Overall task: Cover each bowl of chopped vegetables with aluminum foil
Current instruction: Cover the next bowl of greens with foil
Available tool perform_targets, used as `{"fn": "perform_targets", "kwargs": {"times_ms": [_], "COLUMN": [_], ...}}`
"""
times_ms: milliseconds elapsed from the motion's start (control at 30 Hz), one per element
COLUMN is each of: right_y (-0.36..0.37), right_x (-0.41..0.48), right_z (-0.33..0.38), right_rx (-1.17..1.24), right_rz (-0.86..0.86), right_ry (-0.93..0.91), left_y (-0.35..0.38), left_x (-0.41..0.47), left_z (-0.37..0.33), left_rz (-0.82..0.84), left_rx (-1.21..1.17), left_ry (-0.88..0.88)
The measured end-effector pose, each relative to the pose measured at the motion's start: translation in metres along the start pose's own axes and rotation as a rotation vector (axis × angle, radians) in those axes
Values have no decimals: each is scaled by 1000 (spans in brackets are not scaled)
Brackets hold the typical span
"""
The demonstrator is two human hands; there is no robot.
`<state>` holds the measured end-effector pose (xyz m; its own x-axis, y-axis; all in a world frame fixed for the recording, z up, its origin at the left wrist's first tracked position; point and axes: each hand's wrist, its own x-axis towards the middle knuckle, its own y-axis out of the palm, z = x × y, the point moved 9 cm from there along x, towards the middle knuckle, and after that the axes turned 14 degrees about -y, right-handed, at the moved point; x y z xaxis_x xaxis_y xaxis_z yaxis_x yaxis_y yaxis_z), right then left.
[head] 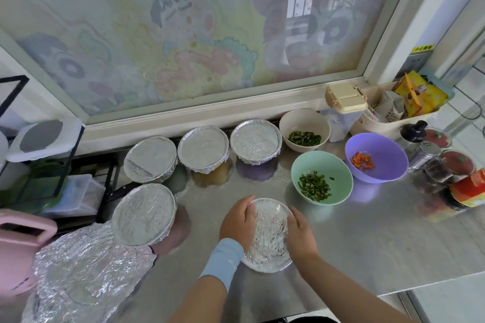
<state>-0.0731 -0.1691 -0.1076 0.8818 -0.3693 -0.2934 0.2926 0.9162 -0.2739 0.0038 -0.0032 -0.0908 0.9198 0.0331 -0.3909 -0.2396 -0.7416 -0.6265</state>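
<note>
Foil-covered bowl (270, 236) at counter (367, 244) front, centre. Left hand (237, 220) and right hand (299, 228) cup opposite sides of rim, both curled tight onto it. 4 other wrapped bowls (202, 148) sit left and behind. Cream bowl (304, 119), green bowl (333, 165), purple bowl (385, 147) stand uncovered right.

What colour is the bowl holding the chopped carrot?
The carrot bowl is purple; the head view shows it best.

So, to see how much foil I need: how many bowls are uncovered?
3: a cream bowl at the back, a green bowl in front of it, and a purple bowl to their right.
</note>
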Motion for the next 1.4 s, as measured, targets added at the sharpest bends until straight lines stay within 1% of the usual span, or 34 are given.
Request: {"fn": "perform_targets", "kwargs": {"times_ms": [100, 233, 333, 433, 500, 533, 667, 733, 800, 833, 867, 933, 967, 1033, 1100, 1133, 1200, 1267, 1333, 1400], "right_y": [1, -2, 0, -6, -9, -8, 6, 7, 10, 9, 7, 3, 1, -4, -6, -10, -16, -21, -22, -23], "right_x": [4, 7, 10, 11, 6, 2, -8, -8, -8, -10, -11, -12, -12, -14, -17, -18, -23, -27, -27, -21], "right_z": [-4, 0, -2, -6, -4, -1, 0, 0, 1, 3, 5, 13, 16, 23, 31, 32, 29, 23, 22, 25], "right_rx": [140, 188, 176, 113, 93, 122, 260, 246, 150, 72, -21, -221, -285, -296, -299, -338, -407, -508, -559, -560], "right_rz": [-68, -83, -17, -8, -16, -12, 3, 9, 87, 136, 184, 295, 334, 367, 321, 277, 192, 164, 153, 119], "right_ry": [49, 67, 51, 28, 9, 2, 28, 36, 32, 26, -11, -110, -136, -139, -169, -170, -137, -98, -69, -78], "left_y": [-1, -1, -2, -11, -12, -6, 19, 17, 8, -2, -13, -37, -41, -31, -19, -19, -28, -39, -49, -51], "left_x": [7, 9, 10, 6, -4, -11, -28, -23, -16, -15, -16, -29, -37, -50, -57, -57, -47, -35, -32, -38], "left_z": [10, 20, 21, 28, 43, 51, 61, 59, 62, 62, 65, 69, 70, 70, 65, 59, 52, 50, 58, 68], "left_rz": [-11, 11, 64, 61, 38, 53, 160, 200, 181, 121, 41, -132, -177, -137, -66, -61, -87, -110, -150, -197], "left_rx": [-112, -220, -296, -490, -624, -685, -888, -974, -1039, -1027, -965, -736, -631, -570, -578, -589, -617, -644, -670, -688], "left_ry": [-99, -179, -200, -235, -323, -374, -485, -526, -566, -571, -578, -580, -591, -628, -635, -618, -575, -547, -562, -595]}}
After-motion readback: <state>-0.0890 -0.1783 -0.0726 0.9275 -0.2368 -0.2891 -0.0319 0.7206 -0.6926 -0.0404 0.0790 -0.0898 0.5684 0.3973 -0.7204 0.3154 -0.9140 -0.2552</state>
